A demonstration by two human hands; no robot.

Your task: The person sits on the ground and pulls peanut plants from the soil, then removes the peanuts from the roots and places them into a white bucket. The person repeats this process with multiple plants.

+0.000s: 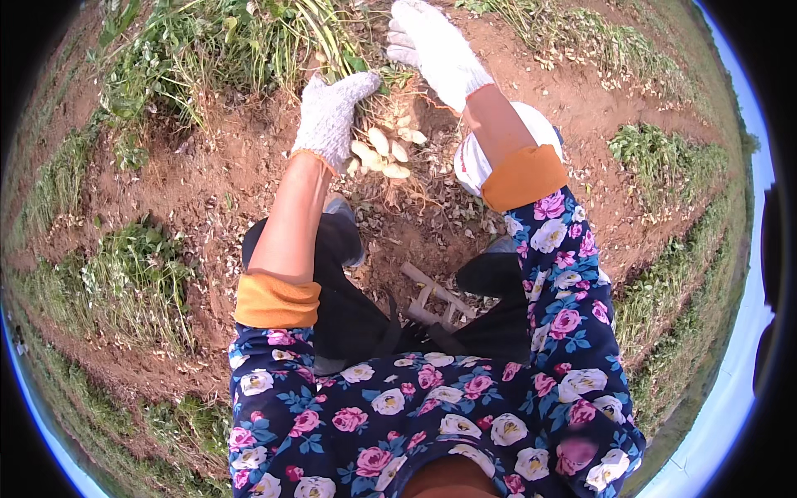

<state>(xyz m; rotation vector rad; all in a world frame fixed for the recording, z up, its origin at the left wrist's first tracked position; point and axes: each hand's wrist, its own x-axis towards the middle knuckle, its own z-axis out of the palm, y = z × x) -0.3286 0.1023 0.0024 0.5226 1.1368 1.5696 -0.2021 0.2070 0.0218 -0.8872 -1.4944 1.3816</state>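
Observation:
My left hand (327, 118), in a white knit glove with an orange cuff edge, grips the stems of an uprooted peanut plant (333, 37); its thumb lies across them and the other fingers are mostly hidden. Pale peanut pods (380, 149) hang in a cluster from the roots, just right of that hand. Also gloved in white, my right hand (436, 53) is raised at upper centre, right of the stems. Its fingers extend with slight bends, and nothing shows in its grasp. Below the right wrist, partly covered by the forearm, is a white round container (470, 165) with red marks.
Leafy pulled plants (218, 56) lie in a heap at upper left. More rows of plants with pods (598, 46) run along the reddish soil on both sides. A wooden slatted frame (436, 299) stands between my legs, with roots and dry leaf litter before it.

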